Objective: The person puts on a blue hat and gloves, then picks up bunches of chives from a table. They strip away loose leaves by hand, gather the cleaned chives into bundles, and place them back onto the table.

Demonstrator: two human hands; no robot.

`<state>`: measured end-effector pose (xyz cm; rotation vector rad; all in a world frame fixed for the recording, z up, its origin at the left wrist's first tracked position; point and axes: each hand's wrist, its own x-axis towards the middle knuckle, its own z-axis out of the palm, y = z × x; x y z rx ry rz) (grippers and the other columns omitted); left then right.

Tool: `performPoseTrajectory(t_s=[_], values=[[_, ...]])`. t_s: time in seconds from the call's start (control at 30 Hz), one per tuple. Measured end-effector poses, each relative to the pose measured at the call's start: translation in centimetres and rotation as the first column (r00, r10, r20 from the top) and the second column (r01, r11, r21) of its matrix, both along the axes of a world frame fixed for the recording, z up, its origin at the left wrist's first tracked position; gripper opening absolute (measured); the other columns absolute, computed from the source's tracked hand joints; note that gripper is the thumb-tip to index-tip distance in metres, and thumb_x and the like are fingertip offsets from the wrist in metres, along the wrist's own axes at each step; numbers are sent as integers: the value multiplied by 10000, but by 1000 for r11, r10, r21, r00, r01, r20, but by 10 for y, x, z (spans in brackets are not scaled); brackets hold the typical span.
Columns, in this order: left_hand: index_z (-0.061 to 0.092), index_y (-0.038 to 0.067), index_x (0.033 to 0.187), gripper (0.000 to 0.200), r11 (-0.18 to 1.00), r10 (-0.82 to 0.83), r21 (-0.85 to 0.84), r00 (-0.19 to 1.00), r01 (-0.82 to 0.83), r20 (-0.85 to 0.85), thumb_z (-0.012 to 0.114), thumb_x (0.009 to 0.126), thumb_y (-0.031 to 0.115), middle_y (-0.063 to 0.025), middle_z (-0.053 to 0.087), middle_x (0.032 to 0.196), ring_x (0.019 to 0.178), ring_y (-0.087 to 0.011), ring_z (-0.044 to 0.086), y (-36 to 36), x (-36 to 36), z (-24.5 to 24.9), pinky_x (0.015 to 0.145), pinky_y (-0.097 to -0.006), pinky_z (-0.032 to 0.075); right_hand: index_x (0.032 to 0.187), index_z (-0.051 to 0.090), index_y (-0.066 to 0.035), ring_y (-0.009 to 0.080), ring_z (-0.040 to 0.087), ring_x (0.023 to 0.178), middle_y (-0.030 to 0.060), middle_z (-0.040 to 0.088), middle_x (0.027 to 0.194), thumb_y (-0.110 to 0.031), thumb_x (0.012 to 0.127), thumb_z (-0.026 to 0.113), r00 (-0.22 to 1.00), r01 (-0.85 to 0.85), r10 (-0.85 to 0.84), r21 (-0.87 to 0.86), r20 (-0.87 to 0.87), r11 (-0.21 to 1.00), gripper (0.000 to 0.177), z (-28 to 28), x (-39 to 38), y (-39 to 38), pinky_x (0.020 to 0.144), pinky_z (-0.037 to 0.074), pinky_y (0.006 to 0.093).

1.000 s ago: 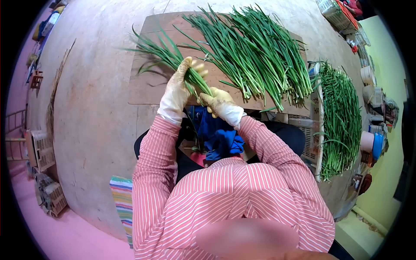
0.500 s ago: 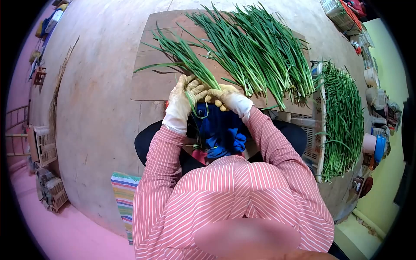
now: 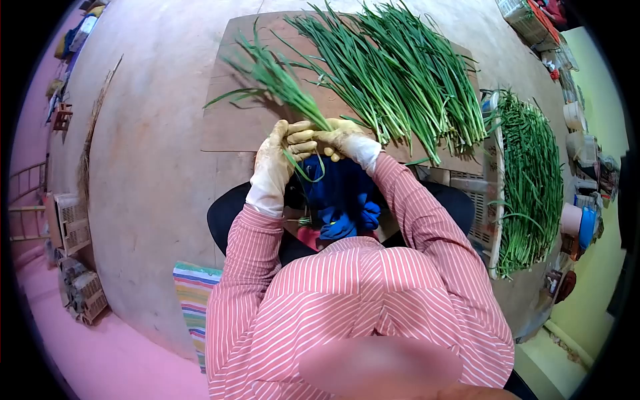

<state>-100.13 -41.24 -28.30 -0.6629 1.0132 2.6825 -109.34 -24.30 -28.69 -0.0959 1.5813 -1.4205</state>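
Note:
Both hands wear yellowed work gloves with white cuffs and meet at the near edge of a brown board. My right hand [image 3: 341, 136] is closed around the pale stem end of a small bunch of garlic chives [image 3: 288, 87], whose leaves fan out to the upper left. My left hand [image 3: 293, 142] has its fingers curled beside the stems, with a loose chive leaf [image 3: 308, 177] looping down below it. Farther right on the board [image 3: 230, 131] lies a large spread of garlic chives [image 3: 400, 80], stems toward me.
To the right, a white plastic crate [image 3: 494, 193] is heaped with green chives [image 3: 530, 193]. Blue cloth [image 3: 340, 200] lies between my knees. A striped mat [image 3: 193, 300] is at the lower left. Crates and tubs line the right wall; a crate [image 3: 70, 223] stands at far left.
The left hand's fingers have curled in from a more open palm. The held bunch has shifted slightly left and up, its leaf tips blurred. The right hand has moved slightly left.

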Motion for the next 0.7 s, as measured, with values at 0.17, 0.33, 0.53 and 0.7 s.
performPoseTrajectory(t_s=[0.17,0.33,0.53,0.7], values=[[613,-40,1109,477,980,197,15,974,-200,114,537,951,404,-83,656,810,668,-214,596,-18,1,-2,635,-337,481,1089,607,-81,158,620,566,64,649,709,-190,881,599,945,-226,268,218,-187,949,235,-11,-9,-20,515,498,283],[656,-2,1043,404,972,230,34,971,-232,57,541,955,376,-15,584,679,579,-138,485,-26,1,40,595,-300,430,1246,602,-214,254,678,770,107,694,844,-227,840,588,762,-312,543,535,-353,785,406,29,-8,-16,702,525,369],[570,31,1253,624,-76,-918,-828,285,556,275,709,796,432,-187,623,1157,1063,-264,620,35,38,108,933,-334,475,1008,644,-70,303,672,792,161,681,857,-284,878,571,568,-238,664,675,-486,698,260,24,-14,1,703,519,415],[557,19,1263,513,428,-608,-833,794,351,22,634,877,348,-176,575,1258,1072,-246,613,17,38,84,930,-313,475,1004,622,-56,178,587,540,64,609,663,-377,925,551,883,-177,361,499,-300,848,338,62,2,27,507,477,318]])
